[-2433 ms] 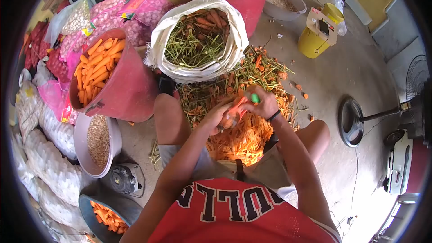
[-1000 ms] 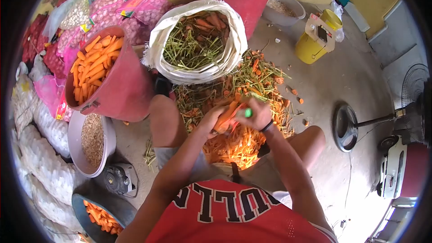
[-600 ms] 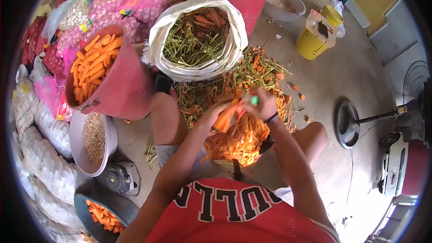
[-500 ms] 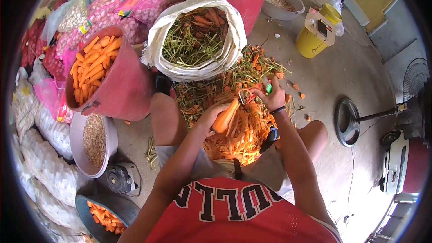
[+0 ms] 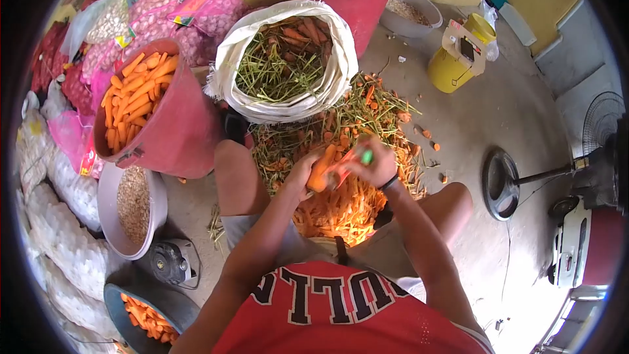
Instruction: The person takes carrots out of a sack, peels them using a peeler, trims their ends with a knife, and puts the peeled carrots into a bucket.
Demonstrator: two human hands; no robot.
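My left hand (image 5: 302, 176) is closed around a carrot (image 5: 322, 169), its bright orange surface showing above the fingers. In my right hand (image 5: 378, 166) is a peeler (image 5: 348, 165) with a red-orange frame, and a bit of green shows by the fingers. The peeler's head meets the carrot's side or lies right beside it; motion blur hides which. Below both hands lies a heap of carrot peelings (image 5: 341, 213) between my legs. Beyond them, cut tops and green stalks (image 5: 386, 108) cover the floor.
A white sack (image 5: 229, 59) of unpeeled carrots and stalks stands ahead. Left of it leans a red bucket (image 5: 196, 124) of peeled carrots. A dark tub (image 5: 118, 298) holds more carrots. A yellow bucket (image 5: 445, 72) and a fan (image 5: 603, 137) stand at right.
My right hand has moved left and down, bringing the peeler from beyond the carrot's tip to its side. The carrot has turned slightly more upright in my left hand.
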